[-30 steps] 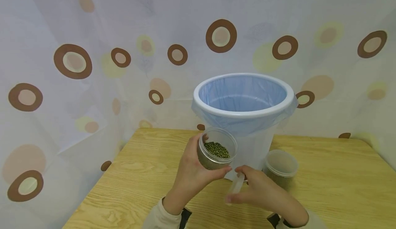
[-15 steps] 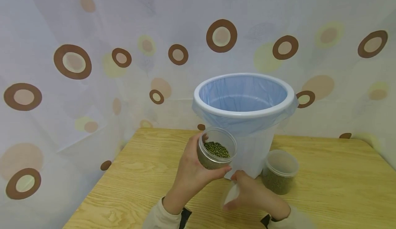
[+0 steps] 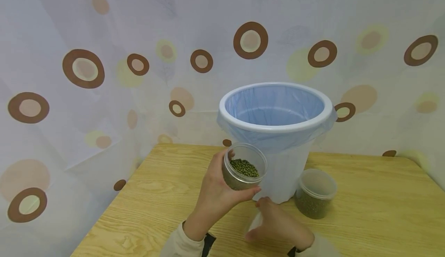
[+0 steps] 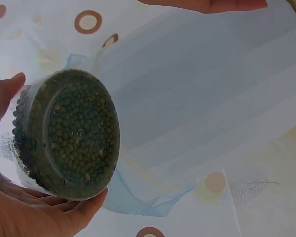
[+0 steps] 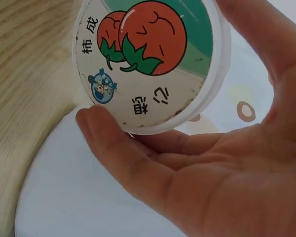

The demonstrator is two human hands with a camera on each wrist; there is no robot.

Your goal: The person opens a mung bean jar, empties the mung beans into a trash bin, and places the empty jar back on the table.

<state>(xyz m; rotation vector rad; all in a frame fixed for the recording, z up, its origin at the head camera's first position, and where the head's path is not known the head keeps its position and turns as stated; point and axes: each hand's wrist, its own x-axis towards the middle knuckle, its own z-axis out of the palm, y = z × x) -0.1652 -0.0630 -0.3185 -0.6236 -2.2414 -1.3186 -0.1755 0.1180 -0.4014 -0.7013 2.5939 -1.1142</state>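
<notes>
My left hand (image 3: 217, 195) grips a clear plastic jar (image 3: 234, 181), tilted with its mouth uncovered. Green mung beans (image 3: 245, 168) lie inside, and they show through the jar's base (image 4: 81, 133) in the left wrist view. Below and right of it, my right hand (image 3: 278, 222) pinches a round white lid (image 3: 256, 221) by its edge, apart from the jar. The lid's face (image 5: 148, 69), seen in the right wrist view, carries a printed picture of smiling red fruits and some characters. Much of the lid is hidden by the right hand in the head view.
Behind the hands stands a tall white bin (image 3: 285, 172) lined with a blue bag (image 3: 274, 104). To the right of the bin's foot is a second clear jar (image 3: 314, 195) with dark contents. All stand on a wooden table (image 3: 375, 203) before a patterned curtain (image 3: 208, 17).
The right hand has moved down and slightly left with the lid, away from the second jar, which is now more fully seen. The left hand and its jar have stayed almost still.
</notes>
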